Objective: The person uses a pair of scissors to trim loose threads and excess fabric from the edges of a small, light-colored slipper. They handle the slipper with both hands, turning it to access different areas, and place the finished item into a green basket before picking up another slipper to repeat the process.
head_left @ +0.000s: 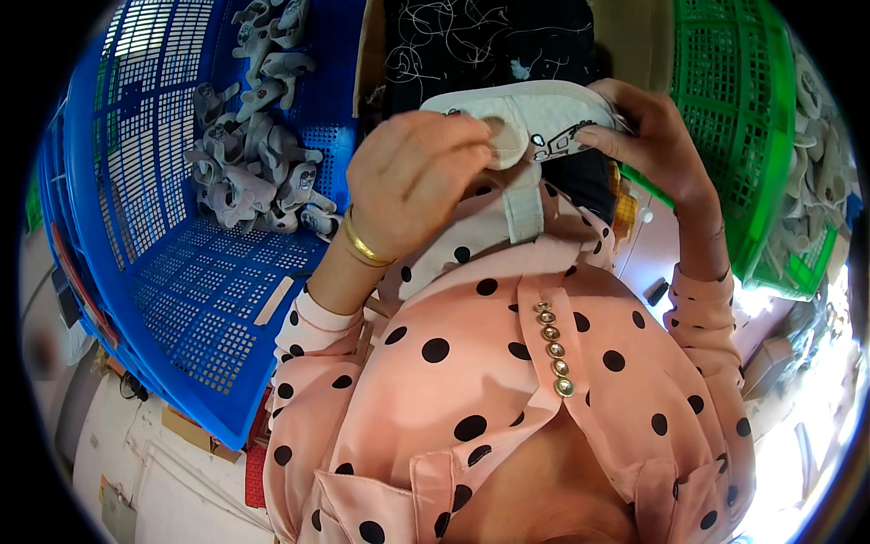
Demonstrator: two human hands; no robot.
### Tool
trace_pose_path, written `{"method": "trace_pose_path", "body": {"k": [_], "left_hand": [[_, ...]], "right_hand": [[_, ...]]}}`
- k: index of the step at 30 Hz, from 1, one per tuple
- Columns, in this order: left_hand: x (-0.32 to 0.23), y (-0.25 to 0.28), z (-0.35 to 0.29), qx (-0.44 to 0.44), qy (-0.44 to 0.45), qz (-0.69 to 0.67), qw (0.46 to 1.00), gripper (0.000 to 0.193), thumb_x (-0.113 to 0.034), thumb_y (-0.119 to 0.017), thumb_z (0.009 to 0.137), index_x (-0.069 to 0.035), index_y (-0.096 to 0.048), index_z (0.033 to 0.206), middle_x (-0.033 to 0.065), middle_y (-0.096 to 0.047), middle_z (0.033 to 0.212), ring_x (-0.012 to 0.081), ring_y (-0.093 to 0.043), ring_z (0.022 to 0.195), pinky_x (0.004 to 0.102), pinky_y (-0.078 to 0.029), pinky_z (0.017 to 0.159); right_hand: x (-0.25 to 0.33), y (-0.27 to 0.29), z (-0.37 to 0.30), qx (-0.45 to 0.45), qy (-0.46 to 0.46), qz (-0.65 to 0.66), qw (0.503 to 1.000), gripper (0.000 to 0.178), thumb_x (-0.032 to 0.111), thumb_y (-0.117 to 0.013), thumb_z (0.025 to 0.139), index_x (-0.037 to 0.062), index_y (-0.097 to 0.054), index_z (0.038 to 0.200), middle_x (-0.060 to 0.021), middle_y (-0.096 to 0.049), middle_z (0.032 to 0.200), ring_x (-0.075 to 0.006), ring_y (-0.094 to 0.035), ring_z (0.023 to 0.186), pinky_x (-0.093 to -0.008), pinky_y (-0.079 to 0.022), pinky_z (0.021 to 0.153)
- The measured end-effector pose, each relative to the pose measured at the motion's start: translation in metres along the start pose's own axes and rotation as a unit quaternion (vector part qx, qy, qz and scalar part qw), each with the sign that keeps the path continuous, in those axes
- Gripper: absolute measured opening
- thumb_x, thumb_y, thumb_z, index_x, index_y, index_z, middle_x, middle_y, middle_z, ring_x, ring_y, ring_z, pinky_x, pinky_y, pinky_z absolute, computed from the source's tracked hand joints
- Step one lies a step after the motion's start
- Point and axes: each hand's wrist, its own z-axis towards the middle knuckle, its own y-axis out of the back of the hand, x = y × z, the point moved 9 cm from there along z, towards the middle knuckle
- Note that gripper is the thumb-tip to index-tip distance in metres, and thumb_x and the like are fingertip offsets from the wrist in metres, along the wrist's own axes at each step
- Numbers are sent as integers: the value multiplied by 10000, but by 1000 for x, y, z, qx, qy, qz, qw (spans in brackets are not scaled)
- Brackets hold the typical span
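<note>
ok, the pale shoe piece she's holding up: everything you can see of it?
The shoe piece is off-white, fabric-like, lying roughly level at chest height. A round tan patch marks its left end, small dark printed marks its right, and a strap hangs down from the middle. The left hand pinches its left end; the right hand grips the right.

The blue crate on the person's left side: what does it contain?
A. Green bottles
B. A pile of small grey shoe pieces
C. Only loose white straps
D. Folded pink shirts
B. The blue crate holds a heap of small grey shoe pieces toward its far end, while the left hand and right hand hold one white and grey small shoe in front of the person.
</note>
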Motion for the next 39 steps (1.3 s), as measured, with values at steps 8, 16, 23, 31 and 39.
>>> {"method": "trace_pose_path", "body": {"k": [8,16,23,31,39], "left_hand": [[26,-26,-11,114,191,-107,969,323,-167,-813,708,-86,-732,1009,48,-689,1037,223,-578,950,314,-467,816],[9,-65,-2,127,132,-90,979,249,-82,-796,716,-101,-752,960,30,-693,962,222,-606,874,298,-514,713],[30,-102,-12,151,179,-162,959,151,-129,-771,750,-109,-744,897,20,-682,894,198,-621,820,289,-526,691],[16,-95,-12,118,67,-97,986,249,-28,-780,695,-50,-694,928,57,-671,918,247,-625,817,307,-533,692],[27,-103,-21,106,142,-112,978,165,0,-693,765,-44,-611,901,74,-644,921,263,-602,818,324,-508,676]], "right_hand": [[-14,-12,-20,-58,-56,18,997,265,201,-756,843,-9,-648,962,-91,-635,713,-99,-508,615,-254,-468,609],[-64,-20,-53,-100,-170,142,970,267,203,-739,870,-38,-645,935,-38,-608,720,-50,-486,672,-247,-446,609],[-99,-33,-67,-85,-197,159,964,368,328,-691,912,-38,-655,927,0,-592,754,-40,-489,736,-216,-444,671],[-42,3,-65,-209,-104,-87,968,320,286,-761,828,24,-615,939,-88,-659,790,-193,-641,690,-291,-500,602],[22,-16,-35,-102,60,-410,904,441,434,-733,791,83,-476,718,-50,-463,535,-240,-503,466,-315,-398,433]]}}
